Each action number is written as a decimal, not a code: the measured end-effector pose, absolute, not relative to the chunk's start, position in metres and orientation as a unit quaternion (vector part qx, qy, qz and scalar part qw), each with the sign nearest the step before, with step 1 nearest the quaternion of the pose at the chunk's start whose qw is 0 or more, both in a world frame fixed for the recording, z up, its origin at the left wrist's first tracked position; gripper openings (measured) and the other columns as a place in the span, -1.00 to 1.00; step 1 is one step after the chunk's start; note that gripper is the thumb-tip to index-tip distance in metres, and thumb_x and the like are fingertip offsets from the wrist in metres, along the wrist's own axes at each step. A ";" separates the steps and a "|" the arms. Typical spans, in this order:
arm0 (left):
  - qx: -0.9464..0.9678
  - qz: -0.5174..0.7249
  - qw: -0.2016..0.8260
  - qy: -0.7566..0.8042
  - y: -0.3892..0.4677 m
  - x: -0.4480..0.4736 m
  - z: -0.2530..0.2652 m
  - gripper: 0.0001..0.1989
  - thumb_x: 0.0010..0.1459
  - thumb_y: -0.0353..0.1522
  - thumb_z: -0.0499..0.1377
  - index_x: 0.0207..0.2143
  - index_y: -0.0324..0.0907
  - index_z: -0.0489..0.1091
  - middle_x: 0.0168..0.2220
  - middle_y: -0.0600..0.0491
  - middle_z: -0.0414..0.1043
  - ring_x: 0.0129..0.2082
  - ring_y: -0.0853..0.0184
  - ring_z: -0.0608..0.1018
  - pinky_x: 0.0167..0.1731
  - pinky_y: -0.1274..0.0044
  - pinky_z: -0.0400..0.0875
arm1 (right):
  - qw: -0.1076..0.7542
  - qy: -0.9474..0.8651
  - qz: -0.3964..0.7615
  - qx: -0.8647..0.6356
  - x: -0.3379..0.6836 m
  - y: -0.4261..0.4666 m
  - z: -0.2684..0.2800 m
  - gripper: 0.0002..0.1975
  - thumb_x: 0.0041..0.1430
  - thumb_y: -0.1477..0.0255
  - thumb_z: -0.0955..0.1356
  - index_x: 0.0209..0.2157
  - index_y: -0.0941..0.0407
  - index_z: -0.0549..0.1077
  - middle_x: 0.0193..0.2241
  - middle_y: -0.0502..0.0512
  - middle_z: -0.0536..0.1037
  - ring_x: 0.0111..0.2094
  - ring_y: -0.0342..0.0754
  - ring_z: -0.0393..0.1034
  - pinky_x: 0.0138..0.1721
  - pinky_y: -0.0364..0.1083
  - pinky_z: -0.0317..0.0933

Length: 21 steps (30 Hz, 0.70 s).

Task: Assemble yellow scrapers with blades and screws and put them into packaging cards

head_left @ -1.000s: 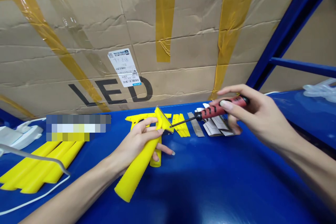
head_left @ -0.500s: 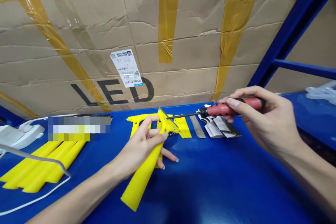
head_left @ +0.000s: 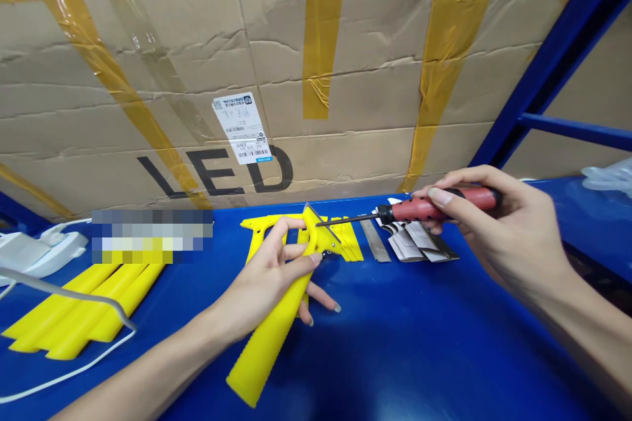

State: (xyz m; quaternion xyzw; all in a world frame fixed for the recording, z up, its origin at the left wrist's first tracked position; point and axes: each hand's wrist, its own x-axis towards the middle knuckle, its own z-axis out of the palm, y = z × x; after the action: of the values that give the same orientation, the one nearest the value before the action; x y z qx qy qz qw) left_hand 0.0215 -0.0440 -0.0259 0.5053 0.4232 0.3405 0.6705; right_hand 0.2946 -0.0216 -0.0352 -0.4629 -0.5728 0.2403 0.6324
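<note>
A yellow scraper (head_left: 276,329) with a ridged handle is tilted in front of me, and my left hand (head_left: 276,270) grips it just below its head, the other fingers spread behind. A thin metal blade edge shows along the head. My right hand (head_left: 513,230) holds a screwdriver (head_left: 444,204) by its red and black handle. Its dark shaft runs left, and the tip touches the scraper's head near a screw spot. Behind the head lie yellow plastic parts (head_left: 350,240), a flat metal blade (head_left: 376,241) and some folded printed packaging (head_left: 419,240).
Several yellow handles (head_left: 93,309) lie at the left, their far ends blurred out. A white cable (head_left: 74,378) loops over them from a white power strip (head_left: 49,256). A large taped cardboard box (head_left: 355,79) stands at the back; a blue frame post (head_left: 548,59) rises at the right.
The view has shifted slightly, so everything sits a little further right. Both hands keep their holds, and the screwdriver tip stays at the scraper's head.
</note>
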 end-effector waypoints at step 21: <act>0.528 0.340 0.633 0.452 -0.049 0.028 -0.029 -0.62 0.24 -0.32 0.22 -0.07 -0.03 0.03 -0.18 0.07 0.44 -0.53 0.20 0.68 -0.75 0.64 0.43 | 0.596 -0.616 0.337 -0.389 0.302 -0.032 -0.020 -0.53 0.05 0.36 0.52 0.03 -0.10 0.48 -0.17 0.08 0.64 -0.49 0.01 0.54 -0.52 -0.03 0.43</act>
State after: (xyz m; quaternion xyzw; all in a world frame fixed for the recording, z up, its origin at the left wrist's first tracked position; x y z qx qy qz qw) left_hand 0.0283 -0.0488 -0.0290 0.5281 0.4525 0.3401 0.6330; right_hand 0.3021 -0.0319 -0.0198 -0.3894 -0.6158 0.3373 0.5961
